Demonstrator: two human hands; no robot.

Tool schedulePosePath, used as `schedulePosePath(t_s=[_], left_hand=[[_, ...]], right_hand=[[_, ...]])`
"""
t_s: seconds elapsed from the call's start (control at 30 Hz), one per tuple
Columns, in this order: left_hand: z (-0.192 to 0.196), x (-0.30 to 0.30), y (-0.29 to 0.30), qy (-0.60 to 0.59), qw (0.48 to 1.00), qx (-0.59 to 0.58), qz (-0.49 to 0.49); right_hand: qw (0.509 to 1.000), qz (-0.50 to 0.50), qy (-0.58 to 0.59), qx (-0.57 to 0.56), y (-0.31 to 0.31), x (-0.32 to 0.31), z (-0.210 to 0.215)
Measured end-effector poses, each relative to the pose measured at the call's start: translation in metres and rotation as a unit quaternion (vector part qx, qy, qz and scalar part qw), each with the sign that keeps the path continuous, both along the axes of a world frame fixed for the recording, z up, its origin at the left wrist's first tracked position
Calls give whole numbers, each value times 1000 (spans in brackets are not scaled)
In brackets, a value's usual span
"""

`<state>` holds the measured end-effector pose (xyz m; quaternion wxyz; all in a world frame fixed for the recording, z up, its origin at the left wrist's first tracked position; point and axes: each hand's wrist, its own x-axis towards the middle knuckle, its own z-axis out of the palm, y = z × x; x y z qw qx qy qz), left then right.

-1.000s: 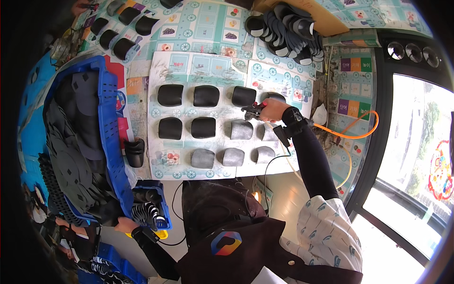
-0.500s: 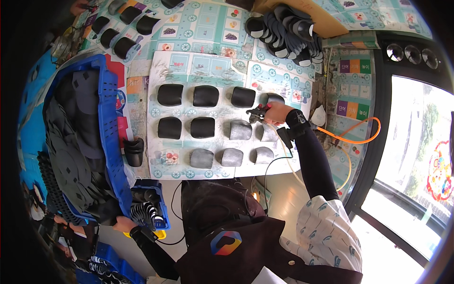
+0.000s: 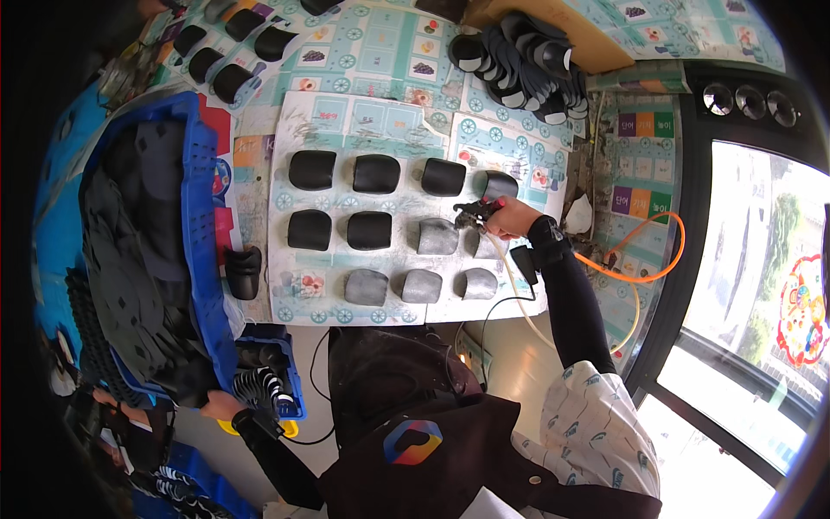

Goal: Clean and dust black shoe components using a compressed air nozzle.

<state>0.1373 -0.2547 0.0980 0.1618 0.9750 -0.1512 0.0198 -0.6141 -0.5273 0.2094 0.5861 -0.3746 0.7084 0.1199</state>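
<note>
The right hand (image 3: 513, 218) has its fingers closed around a spray gun (image 3: 475, 214), held over the bench (image 3: 359, 65). Just beyond those fingers sits a black curved piece (image 3: 500, 184); just to their left and nearer the person lies a grey-coated piece (image 3: 438, 236). To cover the pieces evenly, it would seem best to hold the nozzle at a constant height, sweep smoothly and overlap the passes, taking in the curved edges. The pale hose (image 3: 521, 298) trails from beneath the fingers toward the person, so it should be guided clear of the grey piece (image 3: 475, 284) nearby. The left hand (image 3: 224, 406) is beside the blue basket (image 3: 206, 259); whether its fingers grip anything, I cannot tell.
</note>
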Motion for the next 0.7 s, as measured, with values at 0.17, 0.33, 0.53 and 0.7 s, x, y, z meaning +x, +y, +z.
schedulePosePath(t_s=[0.17,0.33,0.53,0.7], left_hand=[[29,-34,-29,29,999,-35,29],[38,-50,-40,48,995,-83,38],[41,-57,-46,46,994,-86,52],[11,-23,-22,26,995,-71,67]], right_hand=[[999,11,13,-33,1,7,-2],[999,15,14,-27,0,5,-12],[998,37,24,-36,-2,20,-2],[990,91,44,-99,-2,22,-20]])
